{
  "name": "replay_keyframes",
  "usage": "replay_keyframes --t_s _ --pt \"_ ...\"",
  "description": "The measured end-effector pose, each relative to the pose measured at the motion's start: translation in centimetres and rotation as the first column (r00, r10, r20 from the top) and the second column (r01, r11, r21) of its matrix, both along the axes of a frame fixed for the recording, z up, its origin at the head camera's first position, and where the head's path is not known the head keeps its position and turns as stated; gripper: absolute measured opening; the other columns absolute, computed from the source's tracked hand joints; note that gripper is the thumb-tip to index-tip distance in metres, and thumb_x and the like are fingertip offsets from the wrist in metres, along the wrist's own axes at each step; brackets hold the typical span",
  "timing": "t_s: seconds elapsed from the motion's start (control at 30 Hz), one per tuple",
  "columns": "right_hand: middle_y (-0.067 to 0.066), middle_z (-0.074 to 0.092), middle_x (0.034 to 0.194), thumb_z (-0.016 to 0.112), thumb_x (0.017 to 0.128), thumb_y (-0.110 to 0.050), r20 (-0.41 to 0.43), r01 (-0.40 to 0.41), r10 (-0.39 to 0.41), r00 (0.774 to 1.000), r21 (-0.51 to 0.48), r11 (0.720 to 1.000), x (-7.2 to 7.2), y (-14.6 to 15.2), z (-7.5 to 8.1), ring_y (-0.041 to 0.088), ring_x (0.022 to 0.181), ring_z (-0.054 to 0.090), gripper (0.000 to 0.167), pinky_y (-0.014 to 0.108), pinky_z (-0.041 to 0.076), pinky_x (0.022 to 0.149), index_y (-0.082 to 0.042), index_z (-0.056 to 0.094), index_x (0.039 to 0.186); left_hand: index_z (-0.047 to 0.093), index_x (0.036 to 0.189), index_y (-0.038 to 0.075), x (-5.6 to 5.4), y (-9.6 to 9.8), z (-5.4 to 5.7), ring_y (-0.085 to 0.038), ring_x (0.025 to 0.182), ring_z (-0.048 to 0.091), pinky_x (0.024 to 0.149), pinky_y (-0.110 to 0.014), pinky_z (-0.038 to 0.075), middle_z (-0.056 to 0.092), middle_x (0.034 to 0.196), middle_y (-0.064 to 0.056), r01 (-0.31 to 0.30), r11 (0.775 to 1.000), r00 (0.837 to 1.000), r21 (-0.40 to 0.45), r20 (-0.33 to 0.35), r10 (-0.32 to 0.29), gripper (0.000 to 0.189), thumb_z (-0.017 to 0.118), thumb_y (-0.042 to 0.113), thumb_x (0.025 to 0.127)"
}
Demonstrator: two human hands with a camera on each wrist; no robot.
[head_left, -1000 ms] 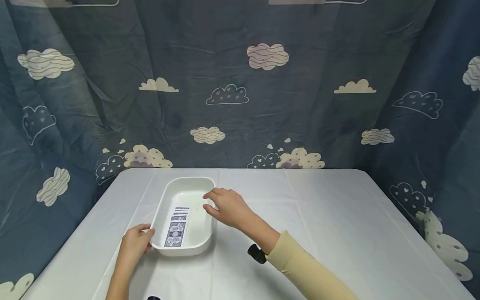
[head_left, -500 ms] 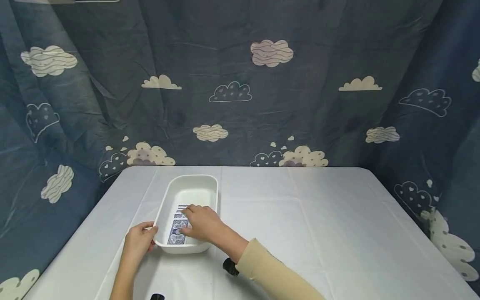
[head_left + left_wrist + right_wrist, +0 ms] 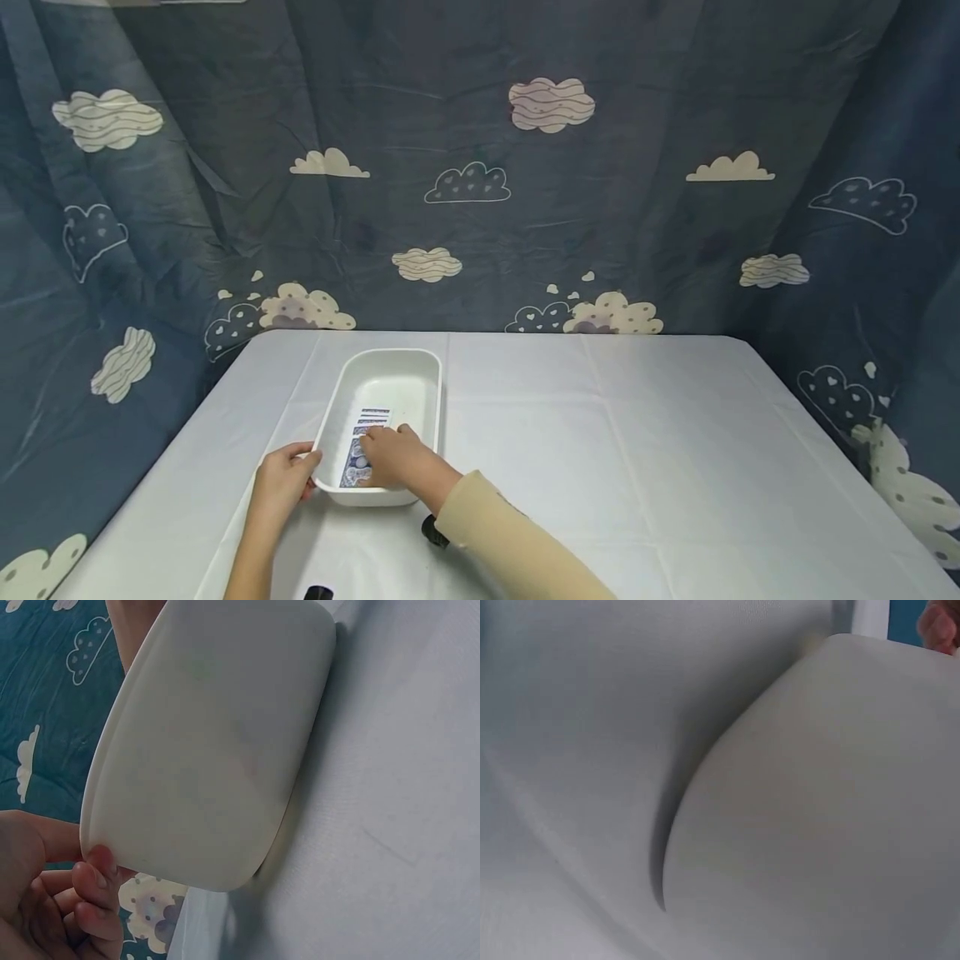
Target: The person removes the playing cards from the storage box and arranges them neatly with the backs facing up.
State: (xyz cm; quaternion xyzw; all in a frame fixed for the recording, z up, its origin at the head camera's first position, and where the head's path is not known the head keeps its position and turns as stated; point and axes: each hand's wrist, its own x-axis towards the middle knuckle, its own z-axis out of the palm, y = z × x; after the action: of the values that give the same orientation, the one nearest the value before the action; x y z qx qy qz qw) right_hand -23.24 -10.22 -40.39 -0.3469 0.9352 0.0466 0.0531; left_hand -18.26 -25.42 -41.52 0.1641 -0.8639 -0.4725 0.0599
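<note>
Right hand (image 3: pixel 397 460) has lowered over patterned cards (image 3: pixel 351 473), its grip unclear; left hand (image 3: pixel 282 479) pinches smooth, rounded tray (image 3: pixel 401 385) toward table's (image 3: pixel 562 433) left edge

There are two hands, one left hand (image 3: pixel 281 477) and one right hand (image 3: pixel 399 458). One tray (image 3: pixel 408 392) touches the left and lies under the right; at least four cards (image 3: pixel 351 472) show by the right, overlap hiding the total. Two black objects (image 3: pixel 318 593) sit, one near each wrist. Beyond both hands hangs one curtain (image 3: pixel 652 242) with five striped clouds (image 3: pixel 551 105).
</note>
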Motion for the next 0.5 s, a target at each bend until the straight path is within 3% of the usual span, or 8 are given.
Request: replay_keyframes --t_s 0.3,0.5 --pt "-0.006 0.047 0.132 0.063 0.076 -0.053 -0.004 0.018 -0.017 1.000 0.030 0.999 -0.8 -0.7 -1.1 0.009 0.121 0.045 0.065 0.030 0.035 0.099 -0.019 0.048 0.129 0.054 0.114 -0.012 0.0 0.0 0.0 -0.008 0.040 0.046 0.042 -0.023 0.037 0.050 0.051 0.005 -0.001 1.000 1.000 0.011 0.015 0.001 0.039 0.050 0.013 0.085" --pt "-0.004 0.052 0.124 0.062 0.074 -0.058 -0.053 -0.006 0.007 0.999 0.017 1.000 -1.2 -0.9 -1.4 0.010 0.117 0.047 0.068 0.031 0.035 0.100 -0.016 0.050 0.126 0.054 0.114 -0.012 0.0 0.0 0.0 -0.008 0.039 0.045 0.042 -0.023 0.037 0.050 0.050 0.004 -0.002 1.000 1.000 0.011 0.008 0.002 0.039 0.050 0.013 0.085"
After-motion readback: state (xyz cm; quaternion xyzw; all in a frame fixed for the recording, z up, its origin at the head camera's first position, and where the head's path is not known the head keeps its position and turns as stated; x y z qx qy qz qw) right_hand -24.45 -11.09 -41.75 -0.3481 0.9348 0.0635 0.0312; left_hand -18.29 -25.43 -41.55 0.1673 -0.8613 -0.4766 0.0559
